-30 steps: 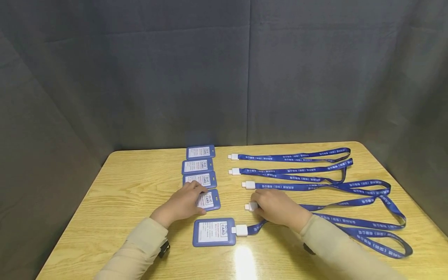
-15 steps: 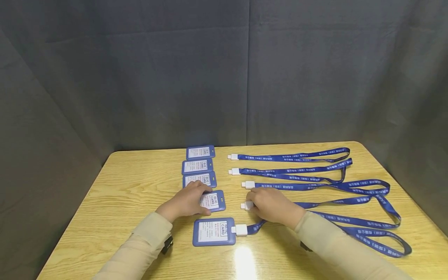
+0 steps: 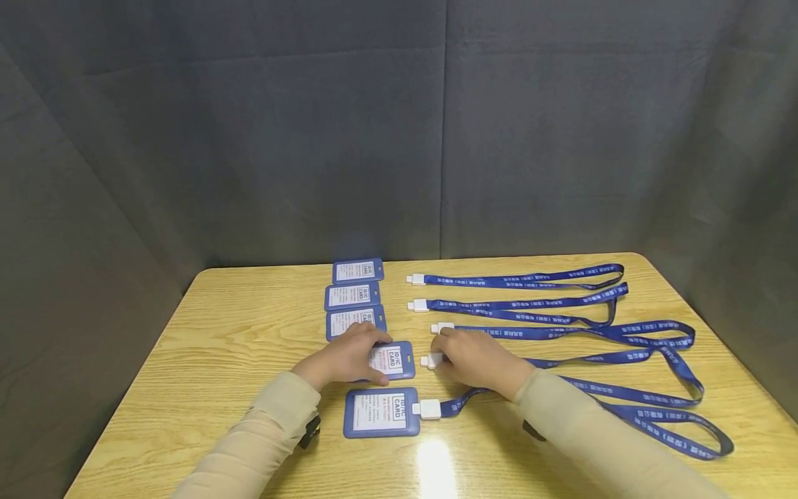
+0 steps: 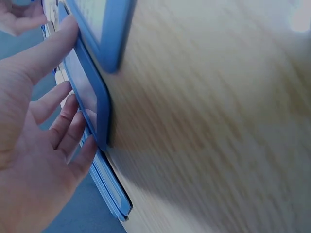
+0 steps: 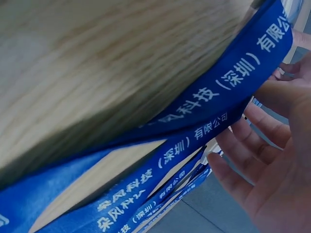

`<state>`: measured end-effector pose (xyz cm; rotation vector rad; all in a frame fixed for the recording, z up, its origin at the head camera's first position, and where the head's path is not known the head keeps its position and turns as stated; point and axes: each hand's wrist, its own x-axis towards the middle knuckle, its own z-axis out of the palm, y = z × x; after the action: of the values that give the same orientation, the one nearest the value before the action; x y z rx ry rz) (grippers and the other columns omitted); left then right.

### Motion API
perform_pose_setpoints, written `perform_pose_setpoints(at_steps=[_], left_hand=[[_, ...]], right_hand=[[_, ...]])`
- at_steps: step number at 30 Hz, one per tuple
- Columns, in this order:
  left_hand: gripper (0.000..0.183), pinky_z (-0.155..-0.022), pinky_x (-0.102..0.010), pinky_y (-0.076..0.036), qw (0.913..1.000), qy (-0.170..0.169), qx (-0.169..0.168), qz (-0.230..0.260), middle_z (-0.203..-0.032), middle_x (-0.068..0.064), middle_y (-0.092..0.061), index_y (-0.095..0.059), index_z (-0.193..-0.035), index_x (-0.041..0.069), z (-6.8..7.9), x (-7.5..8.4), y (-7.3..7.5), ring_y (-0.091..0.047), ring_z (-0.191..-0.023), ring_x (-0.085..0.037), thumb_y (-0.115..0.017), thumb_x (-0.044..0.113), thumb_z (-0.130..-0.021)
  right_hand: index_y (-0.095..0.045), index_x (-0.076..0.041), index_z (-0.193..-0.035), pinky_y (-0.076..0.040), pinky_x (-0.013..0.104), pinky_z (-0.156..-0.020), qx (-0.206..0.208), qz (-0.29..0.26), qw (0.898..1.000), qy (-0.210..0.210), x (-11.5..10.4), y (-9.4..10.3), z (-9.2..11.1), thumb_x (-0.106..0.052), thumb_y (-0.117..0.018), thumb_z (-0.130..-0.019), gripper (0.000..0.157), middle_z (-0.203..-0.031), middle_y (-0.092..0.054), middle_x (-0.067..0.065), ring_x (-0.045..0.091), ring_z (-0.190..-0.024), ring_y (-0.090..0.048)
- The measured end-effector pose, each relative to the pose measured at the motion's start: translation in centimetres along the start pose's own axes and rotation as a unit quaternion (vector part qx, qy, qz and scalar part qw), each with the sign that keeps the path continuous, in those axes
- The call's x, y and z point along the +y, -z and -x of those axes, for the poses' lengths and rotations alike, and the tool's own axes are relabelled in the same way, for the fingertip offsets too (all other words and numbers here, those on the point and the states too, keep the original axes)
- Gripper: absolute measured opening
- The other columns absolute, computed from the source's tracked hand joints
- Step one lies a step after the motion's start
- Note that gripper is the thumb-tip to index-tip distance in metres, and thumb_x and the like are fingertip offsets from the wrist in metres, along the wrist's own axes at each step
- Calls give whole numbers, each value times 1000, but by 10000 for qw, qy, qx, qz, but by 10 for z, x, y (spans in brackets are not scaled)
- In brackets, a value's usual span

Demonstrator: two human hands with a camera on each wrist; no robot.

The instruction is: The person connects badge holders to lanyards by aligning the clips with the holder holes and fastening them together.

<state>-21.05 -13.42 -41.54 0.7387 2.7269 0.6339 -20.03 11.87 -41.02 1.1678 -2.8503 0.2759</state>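
My left hand (image 3: 349,357) grips a blue ID badge holder (image 3: 394,360) by its long edges, thumb on the near side and fingers on the far side. In the left wrist view this badge holder (image 4: 87,92) lies between thumb and fingers. My right hand (image 3: 476,357) pinches the white clip (image 3: 429,361) of a blue lanyard, its tip a short gap from the held holder's slotted end. The lanyard strap (image 5: 167,155) runs back past the right palm. Nearer me, another badge holder (image 3: 382,433) lies joined to a lanyard's white clip (image 3: 430,409).
Several badge holders (image 3: 351,295) lie in a column behind the left hand. To the right, more lanyards (image 3: 517,303) stretch across the wooden table (image 3: 231,312), their straps partly overlapping. A dark grey curtain (image 3: 312,138) stands behind the table.
The left hand has slid the badge holder to the right, away from the column. My right hand has drawn the lanyard clip left, so holder and clip are now close together.
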Motion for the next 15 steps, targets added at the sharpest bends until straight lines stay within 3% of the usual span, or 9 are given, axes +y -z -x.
perform_pose_setpoints(at_steps=[6, 15], left_hand=[[71, -108, -40, -40, 9998, -177, 49, -6, -128, -9, -56, -60, -133, 6, -2, 4, -3, -49, -118, -25, -88, 32, -73], [72, -106, -40, -41, 10000, -37, 76, -34, -126, -8, -56, -60, -134, 7, -2, 7, -6, -49, -117, -24, -88, 34, -73]], right_hand=[[-73, -11, -103, -56, 28, -75, -60, -166, 9998, -68, 5, -3, -5, -18, -77, -87, 17, -95, -67, -1, 11, -81, -62], [-73, -12, -105, -54, 29, -76, -225, -739, 9969, -119, 9, -2, -6, -18, -78, -87, 19, -96, -65, -2, 10, -82, -60]])
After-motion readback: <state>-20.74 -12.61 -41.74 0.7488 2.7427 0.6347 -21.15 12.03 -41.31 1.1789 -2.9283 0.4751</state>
